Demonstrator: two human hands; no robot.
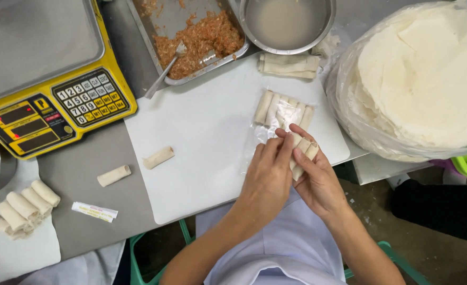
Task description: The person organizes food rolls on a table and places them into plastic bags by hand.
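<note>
Both hands, left hand [268, 177] and right hand [318, 182], clasp a few rolls [303, 150] at the white board's [202, 158] right edge. More rolls lie bagged [283, 111] beside; two loose rolls [158, 157] remain left; filling tray [202, 37] half-empty.

Single head-worn view, close, straight down over the white board [191, 137]

Both hands meet just below the centre of the view, at about 5 o'clock on the white cutting board [202, 158]. The left hand [268, 177] and right hand [318, 182] close together around a few small spring rolls [303, 150]. Just beyond them, toward 12 o'clock, a clear plastic bag [283, 113] holds a row of more rolls. Two loose rolls [158, 157] lie at 9 o'clock, one on the board, one on the grey tabletop [80, 169]. A metal tray of orange filling [204, 37] with a spoon [165, 71] sits at 11 o'clock, a yellow scale [43, 113] at 10 o'clock, and a stack of round wrappers [423, 79] at 2 o'clock.
</note>
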